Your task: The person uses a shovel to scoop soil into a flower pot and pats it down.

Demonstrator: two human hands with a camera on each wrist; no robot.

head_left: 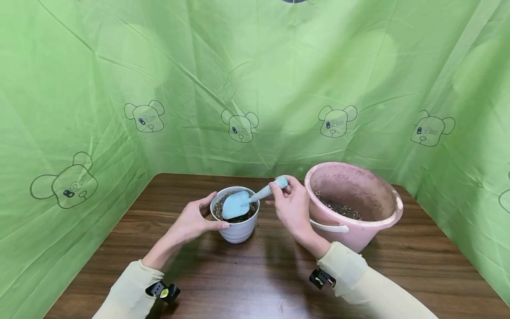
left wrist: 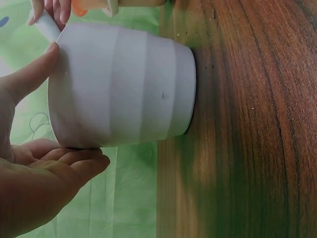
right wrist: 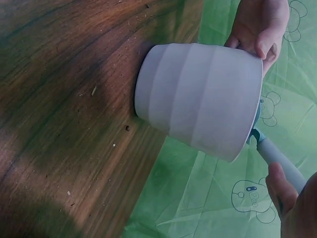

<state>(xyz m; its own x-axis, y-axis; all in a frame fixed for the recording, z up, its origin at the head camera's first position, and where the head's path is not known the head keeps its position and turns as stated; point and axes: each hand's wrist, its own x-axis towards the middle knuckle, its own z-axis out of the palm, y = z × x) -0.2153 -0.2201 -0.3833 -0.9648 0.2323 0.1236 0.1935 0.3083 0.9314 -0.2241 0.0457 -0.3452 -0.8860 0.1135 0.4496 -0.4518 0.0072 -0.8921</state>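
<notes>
A white ribbed flower pot (head_left: pixel 237 233) stands upright on the wooden table, holding dark soil (head_left: pixel 248 216). My left hand (head_left: pixel 194 221) grips it from the left, thumb at the near rim and fingers round the far side. In the left wrist view the thumb presses the pot (left wrist: pixel 126 87) near its rim. My right hand (head_left: pixel 294 207) holds a light blue hand trowel (head_left: pixel 236 205) by its handle. The trowel's blade lies over the soil within the pot's mouth, while its handle slants up to the right. The right wrist view shows the handle (right wrist: pixel 280 161) beside the rim.
A pink bucket (head_left: pixel 358 237) with soil (head_left: pixel 342 211) inside stands on the table (head_left: pixel 239 283) right of the pot, close to my right hand. Its white handle (head_left: pixel 330 228) hangs toward me. Soil crumbs dot the tabletop. Green printed cloth (head_left: pixel 279 88) encloses the back and sides.
</notes>
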